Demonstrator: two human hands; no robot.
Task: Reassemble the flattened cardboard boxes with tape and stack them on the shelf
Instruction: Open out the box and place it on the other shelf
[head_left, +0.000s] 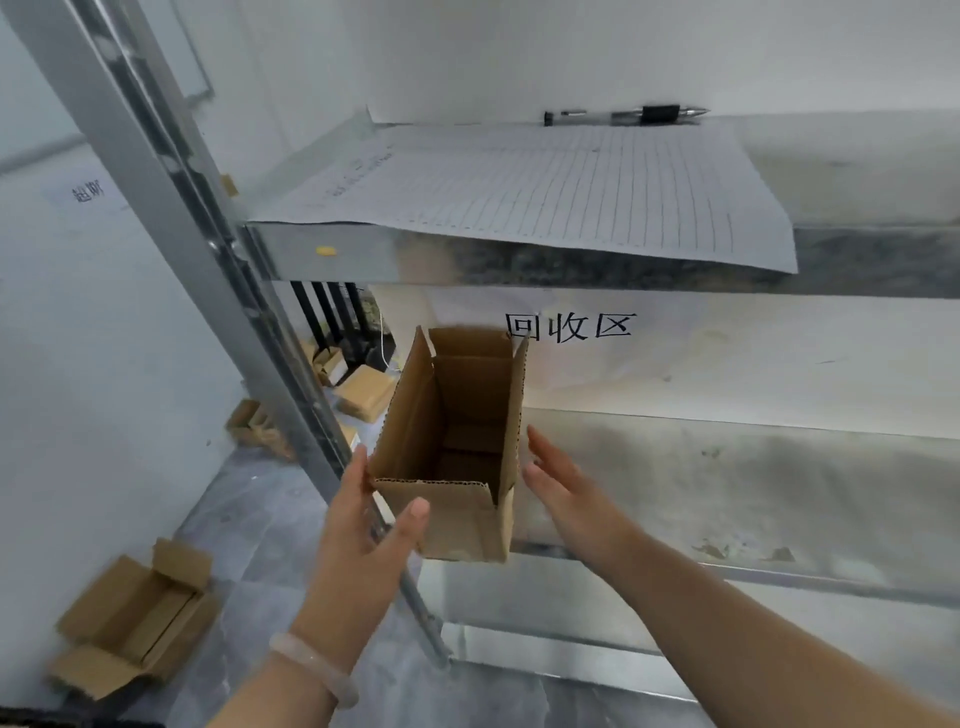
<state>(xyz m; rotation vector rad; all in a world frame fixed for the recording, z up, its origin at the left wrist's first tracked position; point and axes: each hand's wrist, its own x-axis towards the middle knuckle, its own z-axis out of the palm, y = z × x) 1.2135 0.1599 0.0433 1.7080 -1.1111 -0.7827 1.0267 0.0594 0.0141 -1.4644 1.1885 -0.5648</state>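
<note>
A small brown cardboard box stands upright with its top flaps open, at the front left edge of the middle metal shelf. My left hand grips its near left corner, thumb on the front face. Just right of the box my right hand is flat with fingers apart, near its right side and holding nothing. I see no tape.
The upper shelf carries a lined paper sheet and a pen. A slanted metal upright stands left of the box. Open and flattened boxes lie on the grey floor at left, more boxes behind the upright.
</note>
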